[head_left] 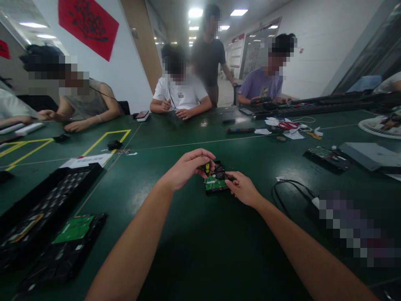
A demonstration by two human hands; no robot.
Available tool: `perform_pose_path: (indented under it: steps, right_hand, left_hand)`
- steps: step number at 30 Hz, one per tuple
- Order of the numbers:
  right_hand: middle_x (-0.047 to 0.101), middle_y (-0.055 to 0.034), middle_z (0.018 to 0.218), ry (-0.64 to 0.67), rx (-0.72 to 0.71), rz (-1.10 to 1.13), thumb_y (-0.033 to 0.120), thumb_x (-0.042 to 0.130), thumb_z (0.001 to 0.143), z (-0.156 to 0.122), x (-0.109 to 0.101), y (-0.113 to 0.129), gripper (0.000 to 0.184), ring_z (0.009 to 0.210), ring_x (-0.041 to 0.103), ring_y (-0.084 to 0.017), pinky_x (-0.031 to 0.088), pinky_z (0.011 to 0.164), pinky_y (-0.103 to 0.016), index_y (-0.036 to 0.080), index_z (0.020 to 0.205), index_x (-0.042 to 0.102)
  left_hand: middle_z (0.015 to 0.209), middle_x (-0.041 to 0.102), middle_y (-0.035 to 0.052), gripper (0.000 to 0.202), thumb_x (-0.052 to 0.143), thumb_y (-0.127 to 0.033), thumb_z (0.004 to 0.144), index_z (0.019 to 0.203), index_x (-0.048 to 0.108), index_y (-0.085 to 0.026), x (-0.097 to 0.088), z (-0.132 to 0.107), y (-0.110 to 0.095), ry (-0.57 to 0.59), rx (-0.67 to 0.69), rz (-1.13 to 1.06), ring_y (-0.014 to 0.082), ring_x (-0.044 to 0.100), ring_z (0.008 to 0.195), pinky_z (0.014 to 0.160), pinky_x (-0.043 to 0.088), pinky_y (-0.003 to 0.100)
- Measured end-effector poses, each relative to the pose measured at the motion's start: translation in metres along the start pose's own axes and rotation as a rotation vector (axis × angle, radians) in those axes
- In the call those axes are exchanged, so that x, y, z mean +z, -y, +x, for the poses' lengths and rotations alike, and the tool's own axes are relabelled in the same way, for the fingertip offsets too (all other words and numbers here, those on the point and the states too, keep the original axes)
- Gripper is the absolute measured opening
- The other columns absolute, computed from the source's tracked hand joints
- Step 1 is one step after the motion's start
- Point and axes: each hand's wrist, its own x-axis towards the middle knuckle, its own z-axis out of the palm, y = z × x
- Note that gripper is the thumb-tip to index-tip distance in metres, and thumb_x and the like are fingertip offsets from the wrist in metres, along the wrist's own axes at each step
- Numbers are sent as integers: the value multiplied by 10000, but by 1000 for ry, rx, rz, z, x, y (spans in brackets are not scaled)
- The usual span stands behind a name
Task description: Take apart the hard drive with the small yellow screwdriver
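Fingers (200,153) of the left hand (184,169) curl from above around a black-and-yellow tool (207,168), pinching it over an open board unit (216,183); the high wrist seems meant to hold the tool upright, though its tip is hidden. Index finger and thumb of the right hand (244,188) look pinched on the unit's right side, probably so that it cannot slide or turn. This unit lies flat around the middle of the tabletop (216,251), green board facing up, where both hands can meet over it. Outward from there, the surface holds 2 more pieces with green boards: a left board unit (75,229), toward the left edge beside a long black tray (87,182), and a right board unit (328,156), toward the right edge next to a grey box (369,154). Both sit outside the forearms, which presumably leaves the arms free. A black cable (275,196) loops to the right of the right hand. Farther off, red wire (288,124) lies among paper scraps, and at the far edge sit 2 people, a person in white (181,94) and a person in purple (261,88).
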Motion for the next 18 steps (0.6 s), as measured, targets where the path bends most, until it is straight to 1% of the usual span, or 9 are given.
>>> perform_pose_path:
  steps: [3,8,14,18]
  right_hand:
    - [606,-127,1317,-2,-1,-2,378,578,1000,0,0,0,433,696,640,-99,529,526,-233,223,1405,582]
    - [603,-135,1327,-16,-12,3,371,572,1000,0,2,-2,439,677,632,-92,526,516,-230,211,1409,579]
    - [597,-138,1327,-25,-15,-7,353,573,1000,1,2,-2,422,666,629,-88,515,505,-223,201,1394,588]
    - [595,-139,1331,-9,-9,-10,355,579,1001,2,1,-2,429,681,636,-94,526,518,-232,200,1401,580]
  left_hand:
    - [1011,716,83,217,636,-325,944,1104,684,-185,0,0,0,5,4,-30,196,670,925,688,549,280]
    - [977,703,83,202,620,-352,960,1029,683,-174,0,2,1,-15,36,-52,200,669,922,701,554,291]
    - [969,696,62,238,671,-411,946,986,664,-176,1,1,2,-21,11,12,158,643,838,682,508,264]
    - [954,697,59,221,666,-391,953,989,648,-174,2,0,1,-18,-12,11,158,644,832,684,501,272]
